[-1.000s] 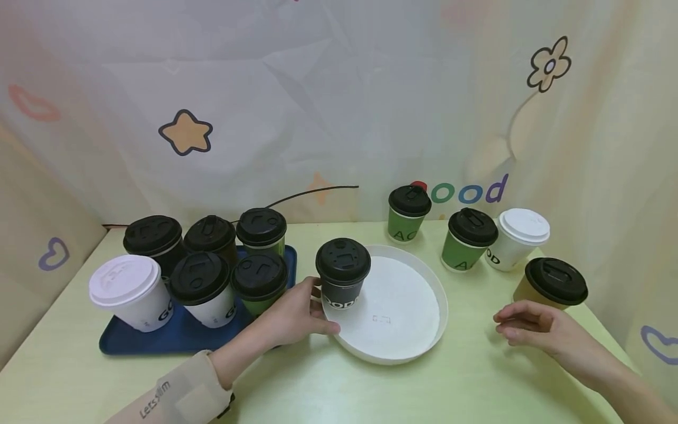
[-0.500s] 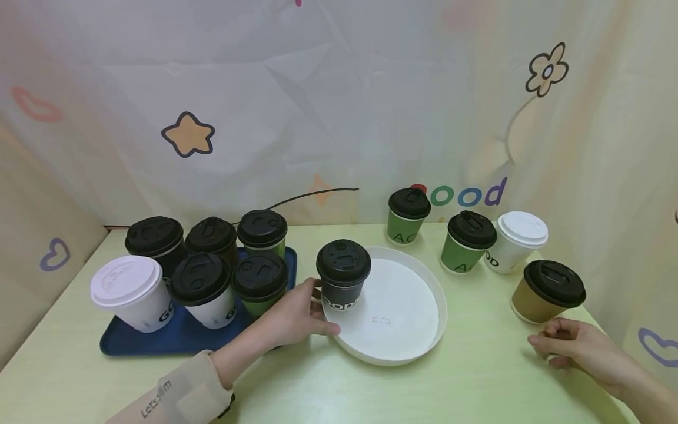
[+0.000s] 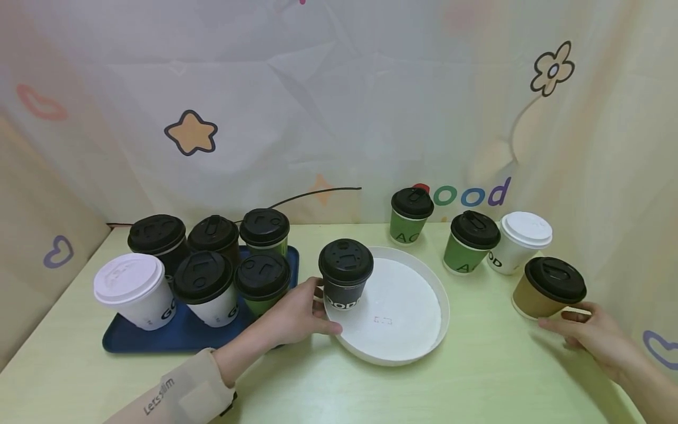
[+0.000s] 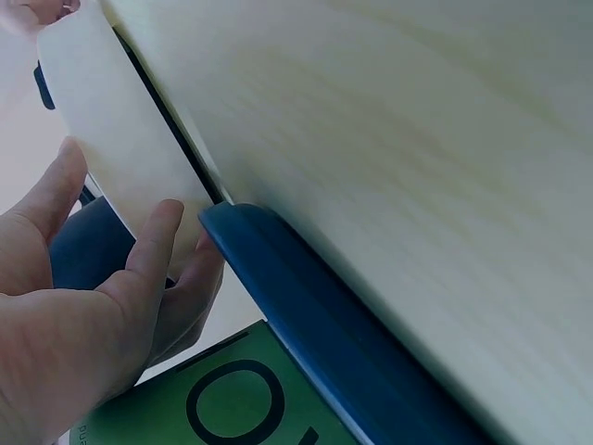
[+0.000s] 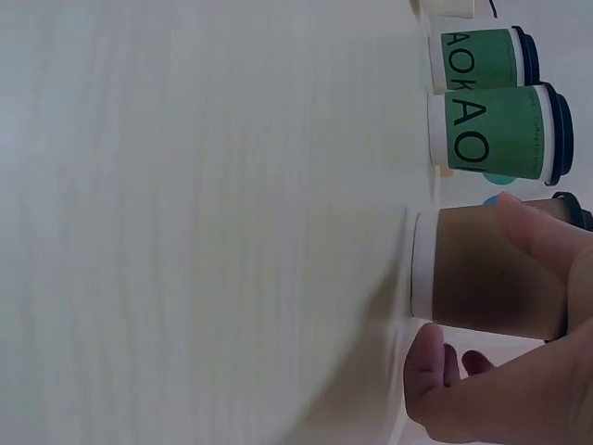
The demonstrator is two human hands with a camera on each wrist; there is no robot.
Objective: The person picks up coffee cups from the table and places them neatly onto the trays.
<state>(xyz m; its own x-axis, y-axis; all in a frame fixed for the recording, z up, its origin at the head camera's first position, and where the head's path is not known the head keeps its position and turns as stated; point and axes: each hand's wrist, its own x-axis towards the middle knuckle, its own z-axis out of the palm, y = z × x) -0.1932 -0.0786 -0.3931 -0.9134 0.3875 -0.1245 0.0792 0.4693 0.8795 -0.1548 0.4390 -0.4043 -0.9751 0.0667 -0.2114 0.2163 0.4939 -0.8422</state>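
Observation:
My left hand (image 3: 299, 312) rests its fingers against the outer wall of a round white tray (image 3: 392, 347) at its left edge. In the left wrist view, the thumb and fingers (image 4: 162, 232) lie spread along that wall. A black cup with a black lid (image 3: 345, 274) stands upright in the tray beside these fingers. At the far right, my right hand (image 3: 593, 335) is beside a brown cup with a black lid (image 3: 542, 291). In the right wrist view, its thumb (image 5: 537, 232) overlaps the brown cup's side, while the bent fingers are near the base, apparently apart from it.
Several lidded cups stand on a blue rectangular tray (image 3: 153, 344) at left, including a white-lidded cup (image 3: 140, 300). Two green cups (image 3: 408, 227) and a white cup (image 3: 514, 253) stand behind the brown cup. A printed curtain (image 3: 339, 118) hangs behind the table.
My right hand has moved rightward from in front of the brown cup to its right side, with the thumb now at the cup's lower front. The left hand has stayed at the white tray.

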